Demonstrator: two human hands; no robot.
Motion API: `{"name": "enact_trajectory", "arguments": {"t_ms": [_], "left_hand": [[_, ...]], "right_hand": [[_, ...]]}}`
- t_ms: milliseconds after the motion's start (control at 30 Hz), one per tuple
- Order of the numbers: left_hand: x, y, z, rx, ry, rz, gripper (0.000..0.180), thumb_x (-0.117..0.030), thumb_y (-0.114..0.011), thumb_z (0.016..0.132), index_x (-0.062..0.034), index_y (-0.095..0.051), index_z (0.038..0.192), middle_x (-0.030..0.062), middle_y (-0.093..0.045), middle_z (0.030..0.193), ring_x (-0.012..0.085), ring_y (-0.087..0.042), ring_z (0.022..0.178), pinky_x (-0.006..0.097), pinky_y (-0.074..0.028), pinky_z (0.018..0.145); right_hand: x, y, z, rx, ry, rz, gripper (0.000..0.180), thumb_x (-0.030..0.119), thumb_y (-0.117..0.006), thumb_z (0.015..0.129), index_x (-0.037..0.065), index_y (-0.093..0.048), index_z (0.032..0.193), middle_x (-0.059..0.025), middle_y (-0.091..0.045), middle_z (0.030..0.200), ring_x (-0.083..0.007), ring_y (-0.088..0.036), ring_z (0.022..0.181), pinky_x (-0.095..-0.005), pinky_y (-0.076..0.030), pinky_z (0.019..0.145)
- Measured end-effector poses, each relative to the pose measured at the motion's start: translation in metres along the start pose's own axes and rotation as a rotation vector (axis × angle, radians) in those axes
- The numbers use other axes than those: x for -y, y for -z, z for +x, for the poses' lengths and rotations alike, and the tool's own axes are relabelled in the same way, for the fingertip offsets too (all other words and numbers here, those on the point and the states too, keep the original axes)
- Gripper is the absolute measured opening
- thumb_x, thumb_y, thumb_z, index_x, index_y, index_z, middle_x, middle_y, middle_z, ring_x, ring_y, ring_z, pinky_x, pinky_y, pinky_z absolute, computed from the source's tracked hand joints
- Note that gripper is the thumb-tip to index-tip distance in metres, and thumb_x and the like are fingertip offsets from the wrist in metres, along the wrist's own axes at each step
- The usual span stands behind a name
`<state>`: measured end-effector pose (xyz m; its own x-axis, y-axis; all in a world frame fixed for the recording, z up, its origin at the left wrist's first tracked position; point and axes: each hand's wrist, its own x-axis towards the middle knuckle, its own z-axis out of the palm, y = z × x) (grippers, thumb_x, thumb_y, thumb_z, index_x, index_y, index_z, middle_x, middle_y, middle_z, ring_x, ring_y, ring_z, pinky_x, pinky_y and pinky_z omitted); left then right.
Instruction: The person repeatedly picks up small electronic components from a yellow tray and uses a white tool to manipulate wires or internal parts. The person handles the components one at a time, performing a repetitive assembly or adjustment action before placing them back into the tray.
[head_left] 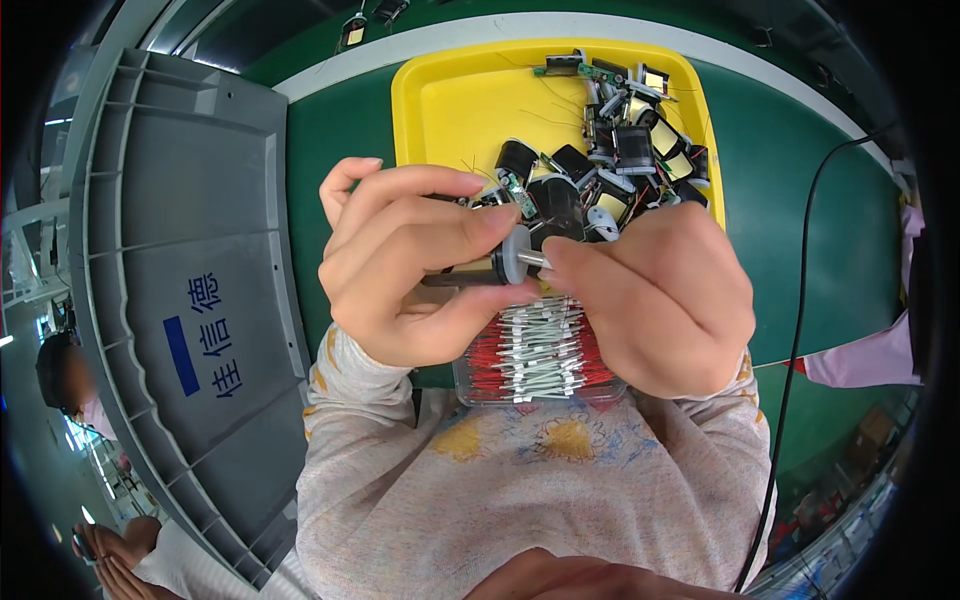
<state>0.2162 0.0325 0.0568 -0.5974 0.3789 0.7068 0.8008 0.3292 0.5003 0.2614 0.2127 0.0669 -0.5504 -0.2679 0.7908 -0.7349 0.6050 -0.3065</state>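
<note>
My left hand grips a small black electronic assembly with a round grey cap, thumb below and fingers above. Between the thumb and fingertips of my right hand is a thin silvery pin-like part. Its end meets the face of the grey cap; whether it goes inside cannot be made out. Under both hands sits a clear plastic box of thin white pieces with red ends. Just beyond, a yellow tray carries many similar black assemblies with green circuit boards and fine wires.
A large grey crate stands along the left side. The table is green, with a black cable running down on the right. Another person's hands show at lower left, and a pink sleeve at right.
</note>
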Motion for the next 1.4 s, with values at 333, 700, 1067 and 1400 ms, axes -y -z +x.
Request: {"name": "enact_trajectory", "arguments": {"t_ms": [333, 700, 1067, 1400], "left_hand": [[0.0, 0.001, -0.001, 0.023, -0.116, 0.045, 0.033, -0.027, -0.075, 0.047, -0.0063, -0.064, 0.071, -0.0002, -0.06, 0.065, 0.0162, -0.056, 0.07, 0.034, -0.028, 0.066], [0.011, -0.002, -0.004, 0.063, -0.004, -0.218, 0.043, -0.027, -0.079, 0.056, 0.0006, -0.059, 0.081, 0.0091, -0.061, 0.067, 0.0209, -0.052, 0.073, 0.036, -0.038, 0.067], [0.015, -0.013, -0.006, 0.006, 0.265, -0.439, 0.04, 0.001, -0.073, 0.056, 0.0043, -0.063, 0.095, 0.0126, -0.066, 0.088, 0.0187, -0.059, 0.07, 0.027, -0.044, 0.068], [0.005, -0.023, -0.013, -0.049, 0.377, -0.604, 0.041, 0.003, -0.073, 0.057, 0.0062, -0.062, 0.097, 0.0154, -0.065, 0.089, 0.0171, -0.059, 0.07, 0.025, -0.044, 0.069]], "right_hand": [[0.001, 0.0, 0.001, 0.076, 0.02, 0.062, 0.035, 0.006, -0.062, 0.042, -0.002, -0.065, 0.076, -0.0047, -0.052, 0.062, -0.0164, -0.045, 0.052, -0.026, -0.035, 0.045], [-0.008, -0.012, -0.003, 0.009, -0.063, 0.218, 0.025, -0.002, -0.065, 0.05, -0.002, -0.065, 0.075, -0.0064, -0.056, 0.066, -0.0184, -0.047, 0.053, -0.0284, -0.036, 0.048], [-0.02, -0.012, 0.004, 0.008, -0.195, 0.154, 0.02, -0.007, -0.066, 0.058, -0.003, -0.063, 0.077, -0.0104, -0.059, 0.071, -0.0188, -0.051, 0.057, -0.0283, -0.04, 0.052], [-0.02, -0.011, 0.007, 0.03, -0.325, 0.305, 0.011, -0.002, -0.065, 0.062, 0.002, -0.063, 0.072, -0.008, -0.054, 0.062, -0.021, -0.053, 0.056, -0.0285, -0.042, 0.053]]}}
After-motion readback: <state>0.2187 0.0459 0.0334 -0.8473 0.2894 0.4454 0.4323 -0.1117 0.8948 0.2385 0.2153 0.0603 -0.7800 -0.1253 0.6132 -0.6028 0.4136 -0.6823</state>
